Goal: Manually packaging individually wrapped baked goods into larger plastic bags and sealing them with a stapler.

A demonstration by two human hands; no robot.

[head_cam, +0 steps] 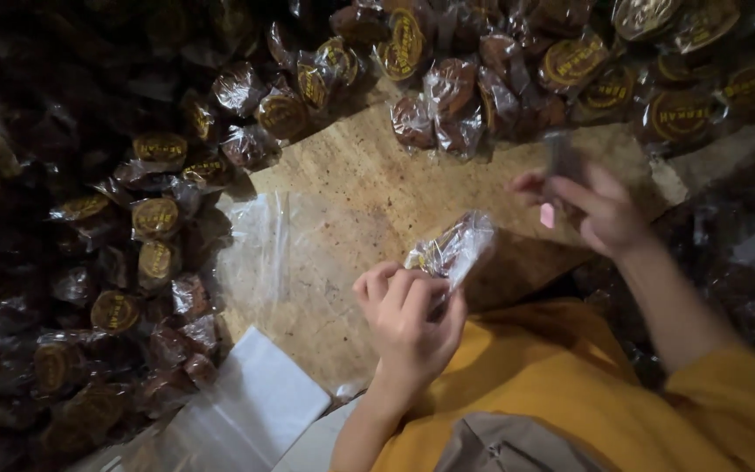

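Observation:
My left hand (408, 315) grips a small clear-wrapped brown packet (454, 247) by its lower end, holding it over a wooden board (351, 201). Farther right, my right hand (592, 205) is raised above the board's edge, closed around a dark, blurred tool with a small pink tip (549, 215). The two hands are apart, the packet lying between them. Yellow sleeves cover both arms.
Heaps of similar wrapped brown packets with round gold labels surround the board on the left (155, 218) and at the top (570, 61). An empty clear plastic bag (255, 253) lies on the board's left side. White sheets (255, 411) sit at the lower left.

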